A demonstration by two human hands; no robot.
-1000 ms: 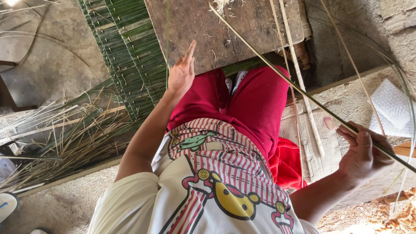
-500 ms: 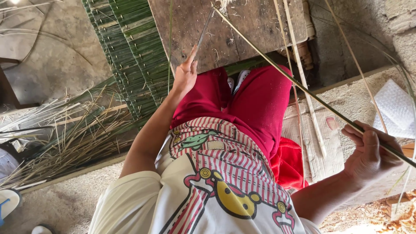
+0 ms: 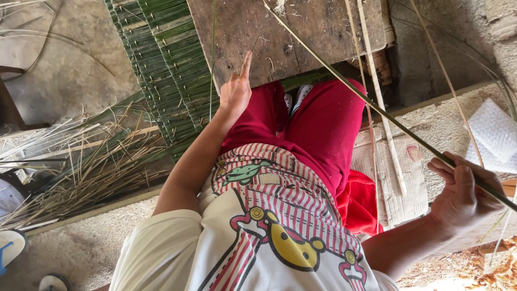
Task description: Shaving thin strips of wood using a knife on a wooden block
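Note:
My right hand (image 3: 464, 198) is closed around a long, thin green bamboo strip (image 3: 344, 81), which slants from the wooden board at the top down past my red trousers (image 3: 318, 124) to the lower right. My left hand (image 3: 235, 92) is raised over the near edge of the worn wooden board (image 3: 301, 32), index finger pointing up and the other fingers curled. A hair-thin green sliver (image 3: 211, 59) hangs just left of that hand; whether the hand grips it is unclear.
A woven green bamboo mat (image 3: 161, 59) lies left of the board. Loose dry strips and shavings (image 3: 81, 167) pile up at the left. Pale split canes (image 3: 377, 108) lean at the right over cardboard (image 3: 401, 178). A sandal (image 3: 11, 248) sits at the lower left.
My left hand has shifted slightly right, and its index finger now stands alone. My right hand has slid a little lower right along the long strip.

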